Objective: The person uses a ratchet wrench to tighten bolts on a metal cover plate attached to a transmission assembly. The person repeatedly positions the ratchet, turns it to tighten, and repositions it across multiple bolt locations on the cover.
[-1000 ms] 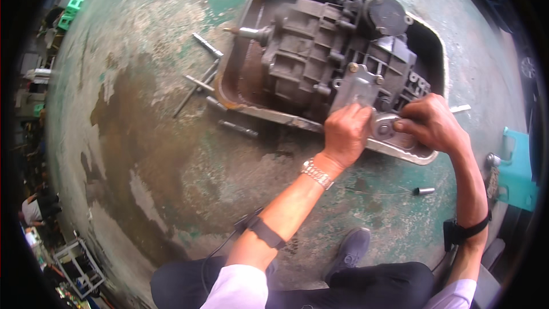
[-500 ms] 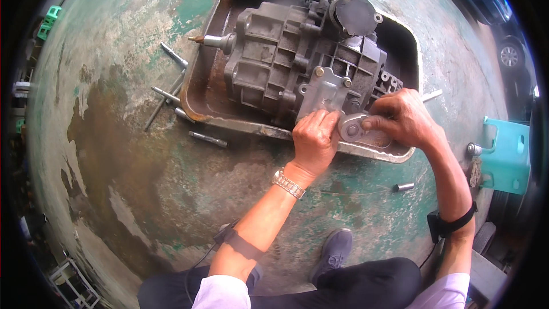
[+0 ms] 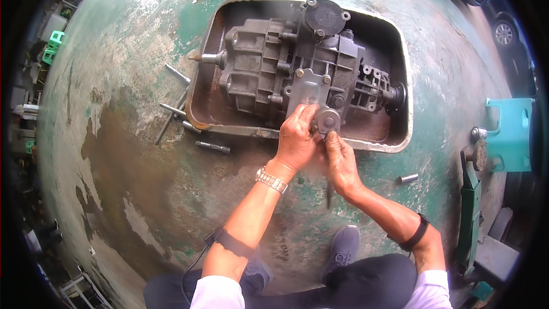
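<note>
A grey metal gearbox (image 3: 260, 60) lies on its side in a shallow, rusty metal tray (image 3: 257, 132). Bolts sit in the upper corners of a flat cover plate (image 3: 309, 87) on its near side. Below that plate is the round head of a ratchet wrench (image 3: 329, 119), its handle pointing back toward me. My right hand (image 3: 342, 163) is closed around the handle just below the head. Against the plate's lower edge, beside the ratchet head, my left hand (image 3: 297, 137) has its fingers pressed together. Whatever those fingers hold is hidden.
Several metal bars and sockets, one a short extension (image 3: 213, 147), lie left of the tray. A loose socket (image 3: 408, 178) rests on the worn green floor to the right. Farther right stand a turquoise plastic stool (image 3: 510, 134) and a green jack (image 3: 470, 217).
My right hand has swung from the right side down toward me, turning the ratchet handle with it. My left hand stays by the plate. The view has shifted slightly.
</note>
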{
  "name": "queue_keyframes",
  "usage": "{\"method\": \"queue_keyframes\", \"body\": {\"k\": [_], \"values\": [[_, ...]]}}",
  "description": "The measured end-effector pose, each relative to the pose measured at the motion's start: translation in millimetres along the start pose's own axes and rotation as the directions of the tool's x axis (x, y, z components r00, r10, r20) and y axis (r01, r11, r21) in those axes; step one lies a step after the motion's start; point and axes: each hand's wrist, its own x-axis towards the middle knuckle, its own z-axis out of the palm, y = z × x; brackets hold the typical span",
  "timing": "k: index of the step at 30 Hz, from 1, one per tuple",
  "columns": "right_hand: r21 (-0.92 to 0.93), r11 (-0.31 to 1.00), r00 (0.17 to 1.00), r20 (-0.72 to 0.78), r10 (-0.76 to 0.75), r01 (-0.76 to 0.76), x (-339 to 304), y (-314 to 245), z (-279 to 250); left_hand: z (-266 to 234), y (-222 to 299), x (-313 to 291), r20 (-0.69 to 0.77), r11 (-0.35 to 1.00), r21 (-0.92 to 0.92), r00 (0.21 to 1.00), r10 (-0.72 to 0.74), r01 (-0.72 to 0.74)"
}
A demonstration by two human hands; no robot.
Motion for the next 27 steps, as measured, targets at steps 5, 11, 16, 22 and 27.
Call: {"method": "queue_keyframes", "body": {"k": [5, 11, 16, 22, 27], "values": [[-0.362, 0.921, 0.957, 0.289, -0.037, 0.145, -6, -52, -43, 6, 0, 0, -0.015, 0.997, 0.062, 0.999, 0.035, -0.034], [-0.815, 0.191, 0.828, 0.561, 0.020, 0.547, 24, -129, -78, 9, 4, -1, -0.058, 0.996, 0.084, 0.998, 0.008, -0.003], [-0.834, 0.089, 0.832, 0.550, 0.072, 0.544, 47, -142, -70, 9, 5, 0, -0.055, 0.997, 0.072, 0.998, -0.009, 0.013], [-0.799, 0.029, 0.796, 0.601, 0.066, 0.601, 60, -148, -53, 8, 4, 0, -0.025, 0.998, 0.066, 1.000, 0.006, -0.004], [-0.744, -0.146, 0.757, 0.650, 0.065, 0.651, 85, -166, -44, 3, 12, -4, -0.013, 1.000, -0.006, 1.000, -0.003, 0.003]]}}
